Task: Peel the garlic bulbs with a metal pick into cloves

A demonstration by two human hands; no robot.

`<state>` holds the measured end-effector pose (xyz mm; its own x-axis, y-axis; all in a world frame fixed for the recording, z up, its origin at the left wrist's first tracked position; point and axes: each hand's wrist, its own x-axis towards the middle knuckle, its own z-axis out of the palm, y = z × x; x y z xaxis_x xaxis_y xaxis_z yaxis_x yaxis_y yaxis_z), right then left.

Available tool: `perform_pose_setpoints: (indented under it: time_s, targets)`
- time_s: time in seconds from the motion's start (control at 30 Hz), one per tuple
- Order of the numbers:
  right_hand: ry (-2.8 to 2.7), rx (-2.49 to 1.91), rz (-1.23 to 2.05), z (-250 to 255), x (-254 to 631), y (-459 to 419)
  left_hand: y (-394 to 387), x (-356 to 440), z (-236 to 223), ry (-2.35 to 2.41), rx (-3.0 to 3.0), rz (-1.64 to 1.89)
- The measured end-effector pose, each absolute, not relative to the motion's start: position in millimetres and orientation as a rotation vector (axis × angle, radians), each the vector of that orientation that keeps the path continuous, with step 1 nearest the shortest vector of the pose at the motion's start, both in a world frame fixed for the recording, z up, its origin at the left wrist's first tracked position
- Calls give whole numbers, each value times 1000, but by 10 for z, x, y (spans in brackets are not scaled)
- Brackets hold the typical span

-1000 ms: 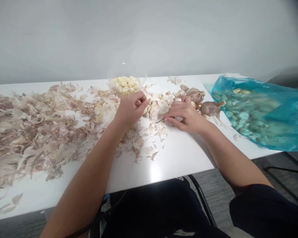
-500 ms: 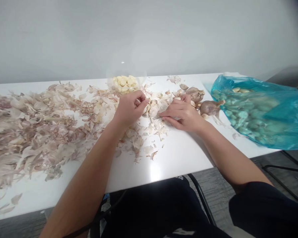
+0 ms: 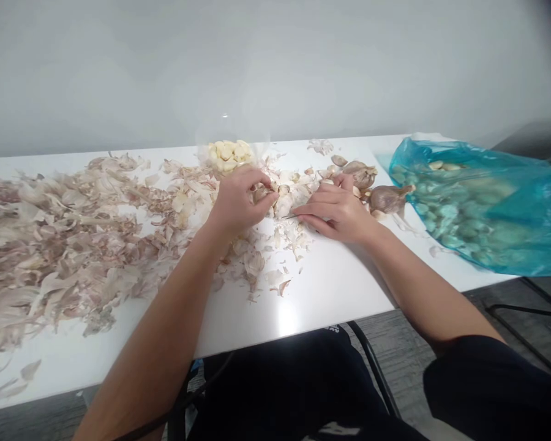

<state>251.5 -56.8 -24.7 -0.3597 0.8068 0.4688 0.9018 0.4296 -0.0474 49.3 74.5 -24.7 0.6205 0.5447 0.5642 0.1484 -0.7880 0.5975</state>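
Note:
My left hand (image 3: 239,201) is curled around a garlic clove (image 3: 260,195), which shows between the fingers. My right hand (image 3: 337,208) pinches a thin metal pick (image 3: 291,216), its tip pointing left toward a partly peeled garlic bulb (image 3: 284,199) between my hands. Whole garlic bulbs (image 3: 388,199) lie just beyond my right hand. Peeled cloves (image 3: 224,154) fill a clear plastic bowl (image 3: 232,131) behind my left hand, and my left hand hides the bowl's near side.
A large drift of papery garlic skins (image 3: 64,245) covers the left of the white table (image 3: 330,288). A blue plastic bag (image 3: 468,208) full of garlic lies at the right. The table's near edge runs above my dark-clothed lap and a black chair frame.
My hands have drawn slightly closer together. The pick has shifted a little left, and the clove in my left hand now shows more.

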Motion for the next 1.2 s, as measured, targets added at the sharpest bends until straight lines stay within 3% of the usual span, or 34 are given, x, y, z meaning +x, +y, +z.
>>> perform_pose_setpoints:
  time_s: [0.8,1.2]
  targets:
    - [-2024,-1370,-47,-175,2418,-582,664,541,-213,825,2128,1070]
    - [-1966,-1573,-77,-210,2410,-572,682,548,-193,894,2107,1018]
